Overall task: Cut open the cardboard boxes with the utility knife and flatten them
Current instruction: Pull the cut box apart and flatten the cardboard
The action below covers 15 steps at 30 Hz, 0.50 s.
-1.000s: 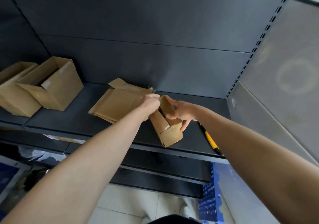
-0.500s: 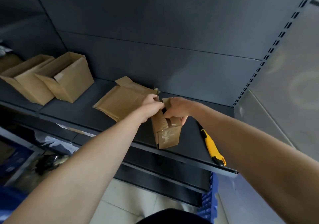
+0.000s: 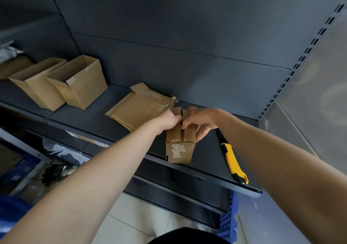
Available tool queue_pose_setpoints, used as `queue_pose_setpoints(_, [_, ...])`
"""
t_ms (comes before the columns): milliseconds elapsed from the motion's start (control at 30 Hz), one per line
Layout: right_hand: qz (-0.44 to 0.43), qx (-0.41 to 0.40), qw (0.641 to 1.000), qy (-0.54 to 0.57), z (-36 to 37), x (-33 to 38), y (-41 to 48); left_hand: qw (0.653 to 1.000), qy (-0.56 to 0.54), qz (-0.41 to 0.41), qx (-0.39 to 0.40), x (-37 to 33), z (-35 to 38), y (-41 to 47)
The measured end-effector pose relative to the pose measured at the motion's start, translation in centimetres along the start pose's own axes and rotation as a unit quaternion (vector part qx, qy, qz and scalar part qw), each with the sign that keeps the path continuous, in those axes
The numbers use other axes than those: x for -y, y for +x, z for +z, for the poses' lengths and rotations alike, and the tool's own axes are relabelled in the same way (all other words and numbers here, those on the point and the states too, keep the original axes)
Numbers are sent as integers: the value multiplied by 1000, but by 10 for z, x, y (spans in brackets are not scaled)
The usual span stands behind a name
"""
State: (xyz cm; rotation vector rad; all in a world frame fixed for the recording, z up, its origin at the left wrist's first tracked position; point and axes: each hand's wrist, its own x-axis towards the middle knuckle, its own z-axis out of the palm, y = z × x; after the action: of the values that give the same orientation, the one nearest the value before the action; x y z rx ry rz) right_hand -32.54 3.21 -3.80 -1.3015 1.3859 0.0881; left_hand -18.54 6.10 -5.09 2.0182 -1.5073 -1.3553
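Right, I've got the box (image 3: pixel 180 147) standing at the front edge of the shelf (image 3: pixel 90 116), taped end facing me. The left hand (image 3: pixel 167 120) grips the box's left top flap, fingers curled onto it. The right hand (image 3: pixel 201 121) pinches the right flap, and both hands meet over the seam. The knife (image 3: pixel 231 159) lies just right of the box, untouched, yellow handle toward me. Flat cardboard (image 3: pixel 139 110) lies just left of the box and further back. Two open boxes (image 3: pixel 82 86) stand well to the left of it.
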Motion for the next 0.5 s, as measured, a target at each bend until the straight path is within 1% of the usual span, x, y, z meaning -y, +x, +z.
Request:
queue_pose_setpoints(67, [4,7,1000,10,-7,-1,0,999,-34,-10,32,2,-6,-4])
queue_pose_setpoints(133, [17,21,999,34,-14,1,1,996,-47,-1,72,5,-15,-5])
queue_pose_setpoints(233, [29,11,997,69,-16,2,0,994,-12,-3,113,7,-26,-7])
queue_pose_setpoints(367, [29,8,995,96,-11,9,-3,994,52,24,92,5,-23,-11])
queue_pose_setpoints(500, [37,-26,995,92,-1,17,-1,995,57,53,68,11,-21,-10])
